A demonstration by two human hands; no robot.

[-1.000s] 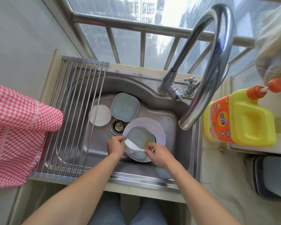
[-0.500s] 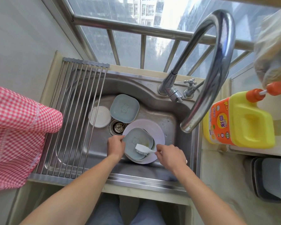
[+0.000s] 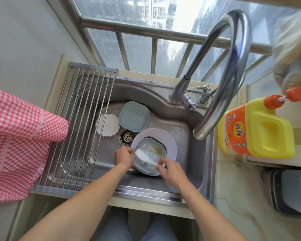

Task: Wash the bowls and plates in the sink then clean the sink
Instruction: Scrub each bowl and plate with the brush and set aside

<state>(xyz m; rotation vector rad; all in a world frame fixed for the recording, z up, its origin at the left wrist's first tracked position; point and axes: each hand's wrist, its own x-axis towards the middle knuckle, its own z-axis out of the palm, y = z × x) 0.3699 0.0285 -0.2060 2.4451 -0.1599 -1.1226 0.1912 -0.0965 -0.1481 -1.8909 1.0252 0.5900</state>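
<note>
In the steel sink (image 3: 186,136) a blue square bowl (image 3: 150,145) with foam and a yellowish patch sits on a lilac round plate (image 3: 170,145). My left hand (image 3: 123,156) grips the bowl's left rim. My right hand (image 3: 170,171) holds the handle of a white dish brush (image 3: 144,156), whose head lies inside the bowl near its left side. A second blue square bowl (image 3: 134,116) and a small white round plate (image 3: 108,125) lie at the back of the sink, beside the drain (image 3: 127,136).
A roll-up steel drying rack (image 3: 80,129) covers the sink's left part, with a red checked cloth (image 3: 19,141) beside it. The tall curved faucet (image 3: 229,66) arches over the right side. A yellow detergent jug (image 3: 261,131) stands on the right counter.
The brush head has swept from the bowl's right side back to its left. Foam now shows in the bowl. My left hand keeps its grip on the rim.
</note>
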